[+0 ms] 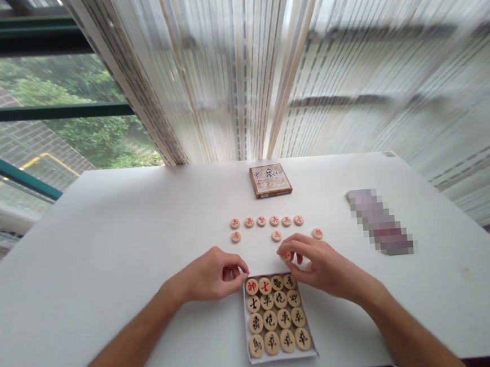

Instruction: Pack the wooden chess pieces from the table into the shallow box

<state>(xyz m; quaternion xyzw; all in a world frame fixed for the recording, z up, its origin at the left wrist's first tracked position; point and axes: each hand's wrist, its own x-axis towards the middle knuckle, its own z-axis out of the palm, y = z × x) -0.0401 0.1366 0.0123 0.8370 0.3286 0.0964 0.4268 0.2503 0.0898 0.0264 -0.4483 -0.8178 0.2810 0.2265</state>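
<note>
Nearest on my feed, the xiangqi tray [281, 359]. My left hand [213, 273] is at its far-left corner, grip unclear; my right hand [317, 261] pinches a red-marked piece [286, 256] just past the far edge, loose red pieces [276, 236] beyond.

gap between tray [284, 358] and loose pieces [277, 236]

Bare forearms [133, 328], bare hands [207, 274], slender fingers [235, 260]
</note>
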